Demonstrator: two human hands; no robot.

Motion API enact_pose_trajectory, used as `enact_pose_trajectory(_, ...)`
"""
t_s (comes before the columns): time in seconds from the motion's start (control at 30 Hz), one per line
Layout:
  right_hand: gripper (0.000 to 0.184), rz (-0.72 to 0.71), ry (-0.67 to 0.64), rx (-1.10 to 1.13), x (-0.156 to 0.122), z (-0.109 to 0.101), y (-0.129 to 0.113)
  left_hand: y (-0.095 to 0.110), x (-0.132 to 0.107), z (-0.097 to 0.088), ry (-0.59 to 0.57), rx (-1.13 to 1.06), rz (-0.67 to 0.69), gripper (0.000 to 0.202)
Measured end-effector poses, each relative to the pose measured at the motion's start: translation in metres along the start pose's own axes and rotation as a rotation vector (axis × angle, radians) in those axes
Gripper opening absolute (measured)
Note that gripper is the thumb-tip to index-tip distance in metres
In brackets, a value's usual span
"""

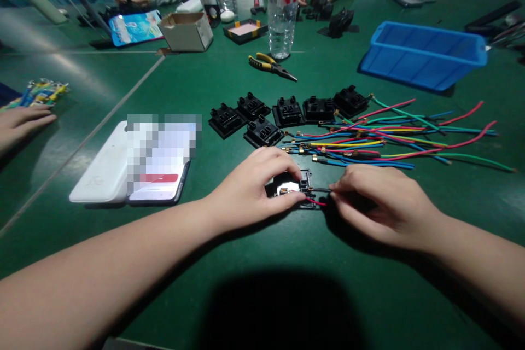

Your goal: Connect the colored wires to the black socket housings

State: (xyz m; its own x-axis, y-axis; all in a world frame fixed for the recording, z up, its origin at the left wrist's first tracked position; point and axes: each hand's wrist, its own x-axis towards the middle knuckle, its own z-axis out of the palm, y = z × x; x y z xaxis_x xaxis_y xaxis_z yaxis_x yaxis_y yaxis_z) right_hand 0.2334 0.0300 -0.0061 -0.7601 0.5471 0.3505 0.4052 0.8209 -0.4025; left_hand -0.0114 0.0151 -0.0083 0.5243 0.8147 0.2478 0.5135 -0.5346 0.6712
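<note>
Block [307,179]: black plastic, on the table between the two hands, partly covered by the left one; some pale metal shows in the gap between thumb and index finger.
Left hand [270,183]: thumb and index finger curved apart, their tips on the block, which they hold against the table; the other fingers are mostly hidden.
Right hand [381,208]: thumb and index finger pinched together on the outer end of a wire, the rest curled in.
Black wire [322,190]: runs from the block's right side to the right fingertips.
Red wire [318,202]: comes out of the block just below the black one, its end near the right thumb.
Spare blocks [288,112]: six black ones, grouped beyond the hands.
Loose wires [348,145]: red, blue, green and yellow, spread to the right of those blocks.
Pliers [275,68]: yellow and black handles, lying beyond the spare blocks.
Bin [422,65]: blue, far right.
Bottle [282,16]: clear, upright, behind the pliers.
Phones [100,169]: two, side by side left of the left hand, one with its screen lit.
Neighbour's hand [30,120]: flat at the left edge, beside bundled wires [39,93].
Table [246,262]: green.
</note>
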Motion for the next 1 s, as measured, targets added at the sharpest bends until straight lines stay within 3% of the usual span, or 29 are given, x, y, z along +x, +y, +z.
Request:
enact_pose_trajectory(0.33, 0.01, -0.092, -0.014, -0.06, -0.0009, -0.0005, 0.0008, 0.0022, 0.0002, -0.0007, -0.014, 0.0, 0.024, 0.018)
enact_pose_trajectory(1.0, 0.006, -0.055, -0.021, -0.063, -0.003, 0.0001, 0.001, 0.0026, -0.0002, -0.0011, -0.021, 0.008, 0.041, 0.016)
